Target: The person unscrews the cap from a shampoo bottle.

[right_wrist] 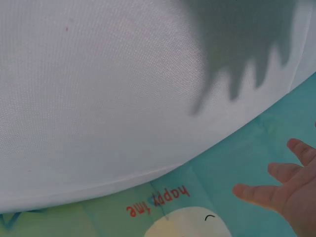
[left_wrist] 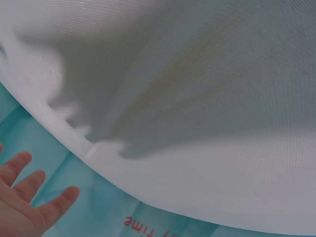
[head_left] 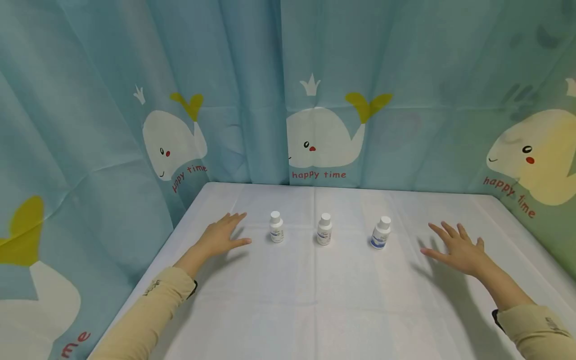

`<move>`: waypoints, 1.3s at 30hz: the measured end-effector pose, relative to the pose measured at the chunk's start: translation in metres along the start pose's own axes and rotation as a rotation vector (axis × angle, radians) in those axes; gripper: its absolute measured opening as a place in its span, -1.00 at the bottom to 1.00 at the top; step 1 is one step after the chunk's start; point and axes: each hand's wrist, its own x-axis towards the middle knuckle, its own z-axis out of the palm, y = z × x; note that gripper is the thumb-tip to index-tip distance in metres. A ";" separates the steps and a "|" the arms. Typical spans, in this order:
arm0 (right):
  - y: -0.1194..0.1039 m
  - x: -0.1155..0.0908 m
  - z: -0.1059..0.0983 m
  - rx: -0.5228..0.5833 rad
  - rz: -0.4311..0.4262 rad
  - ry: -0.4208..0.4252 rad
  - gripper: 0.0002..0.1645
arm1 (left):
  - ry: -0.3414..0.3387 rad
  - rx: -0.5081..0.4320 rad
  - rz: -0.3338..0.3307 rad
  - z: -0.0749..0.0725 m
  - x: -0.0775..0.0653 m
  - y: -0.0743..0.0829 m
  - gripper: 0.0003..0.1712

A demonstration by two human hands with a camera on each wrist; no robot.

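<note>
Three small white bottles with white caps and blue-marked labels stand upright in a row on the table: a left bottle (head_left: 276, 229), a middle bottle (head_left: 324, 230) and a right bottle (head_left: 380, 233). My left hand (head_left: 221, 235) hovers to the left of the left bottle, fingers spread and nothing held. Over the table's right side, my right hand (head_left: 460, 251) is apart from the right bottle, its fingers also spread and holding nothing. Each wrist view shows part of its hand, the left hand (left_wrist: 29, 202) and the right hand (right_wrist: 291, 192), with a shadow on the cloth.
A white cloth covers the table (head_left: 342, 300). Behind and beside it hangs a blue-green curtain (head_left: 252, 75) printed with white whales and red "happy time" lettering. Beige sleeves (head_left: 155, 310) cover both forearms.
</note>
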 end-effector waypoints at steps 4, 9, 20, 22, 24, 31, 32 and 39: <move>0.001 0.001 0.001 -0.024 -0.003 0.009 -0.02 | 0.000 -0.022 0.009 0.000 0.001 0.001 -0.12; -0.001 0.004 0.001 -0.049 -0.044 0.042 -0.07 | 0.002 -0.008 0.003 0.000 0.002 0.002 -0.16; -0.005 0.004 0.001 -0.063 -0.114 0.077 -0.17 | 0.040 0.035 -0.015 0.002 0.006 0.002 -0.36; -0.005 0.004 0.000 -0.063 -0.114 0.082 -0.19 | 0.047 0.023 -0.012 0.003 0.007 0.002 -0.40; -0.005 0.004 0.000 -0.067 -0.113 0.087 -0.22 | 0.049 0.013 -0.012 0.004 0.007 0.002 -0.45; -0.006 0.003 -0.007 -0.078 -0.107 0.086 -0.36 | 0.037 -0.020 -0.016 0.005 0.010 0.000 -0.57; -0.006 0.003 -0.008 -0.074 -0.109 0.092 -0.39 | 0.036 -0.020 -0.013 0.005 0.011 0.000 -0.58; -0.012 -0.001 -0.006 -0.036 -0.133 0.112 -0.53 | 0.026 -0.013 -0.014 0.005 0.008 -0.001 -0.66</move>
